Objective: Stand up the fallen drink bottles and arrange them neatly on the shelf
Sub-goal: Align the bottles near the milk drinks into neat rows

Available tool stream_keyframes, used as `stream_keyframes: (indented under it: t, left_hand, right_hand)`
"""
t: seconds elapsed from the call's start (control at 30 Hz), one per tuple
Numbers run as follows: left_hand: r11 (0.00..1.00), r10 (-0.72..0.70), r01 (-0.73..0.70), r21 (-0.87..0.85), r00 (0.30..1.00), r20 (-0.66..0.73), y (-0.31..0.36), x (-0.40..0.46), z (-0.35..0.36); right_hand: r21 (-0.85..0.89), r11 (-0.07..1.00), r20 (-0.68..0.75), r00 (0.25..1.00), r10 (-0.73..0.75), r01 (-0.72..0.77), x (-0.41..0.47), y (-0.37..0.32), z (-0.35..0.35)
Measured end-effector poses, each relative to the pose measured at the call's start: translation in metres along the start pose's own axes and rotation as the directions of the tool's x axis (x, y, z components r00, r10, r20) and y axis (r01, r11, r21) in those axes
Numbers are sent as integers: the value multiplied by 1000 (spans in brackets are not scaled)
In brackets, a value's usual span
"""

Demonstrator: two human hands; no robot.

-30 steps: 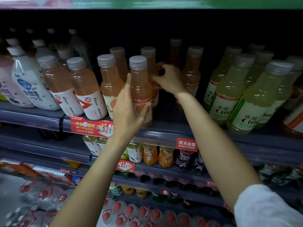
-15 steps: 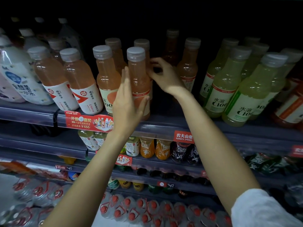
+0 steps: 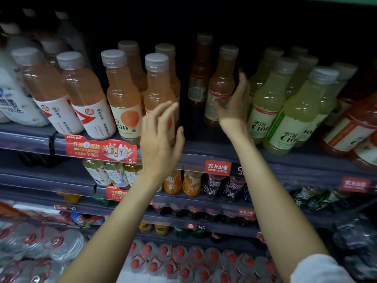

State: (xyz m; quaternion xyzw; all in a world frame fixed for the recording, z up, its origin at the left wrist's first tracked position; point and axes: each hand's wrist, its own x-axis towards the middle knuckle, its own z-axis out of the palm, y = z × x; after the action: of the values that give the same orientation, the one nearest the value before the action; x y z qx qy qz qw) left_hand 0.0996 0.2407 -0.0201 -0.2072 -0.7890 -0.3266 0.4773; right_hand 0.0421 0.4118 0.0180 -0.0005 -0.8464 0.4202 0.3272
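Cupping the orange bottle [image 3: 221,86] standing deep on the shelf [image 3: 265,160], the right hand [image 3: 234,103] is bracketing it, hold uncertain, while the left hand [image 3: 161,137] is hovering slack and empty, and a sideways shove is risking the green bottles [image 3: 267,103] toppling.

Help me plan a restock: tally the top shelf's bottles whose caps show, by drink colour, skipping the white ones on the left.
Pale orange bottles: 7
Darker orange-brown bottles, by the right hand: 2
Yellow-green bottles: 6
Total: 15
Dim caps at the back left are too unclear to count.
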Motion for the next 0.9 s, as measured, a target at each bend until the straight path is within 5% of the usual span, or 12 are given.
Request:
stream_keyframes:
  t: [0.13,0.27,0.5,0.67,0.8,0.9]
  left_hand:
    - [973,-119,167,-160,953,277,17,7,15]
    - [906,-278,387,-172,851,446,29,25,47]
    - [865,-361,442,-238,877,318,22,27,83]
    - [814,-461,537,-222,829,316,27,32,93]
    - [708,-461,611,-355,780,423,22,35,83]
    - [689,-320,603,-403,752,577,13,34,69]
  right_hand:
    - [221,955,171,972,161,-197,17,-6,-2]
    - [338,901,184,958,221,-273,4,2,-16]
    - [228,944,302,939,164,-238,14,9,-23]
    - [188,968,325,941,99,-166,15,5,-29]
    - [162,980,348,936,55,-118,9,2,-35]
    - [177,977,416,909,32,-115,-1,1,-45]
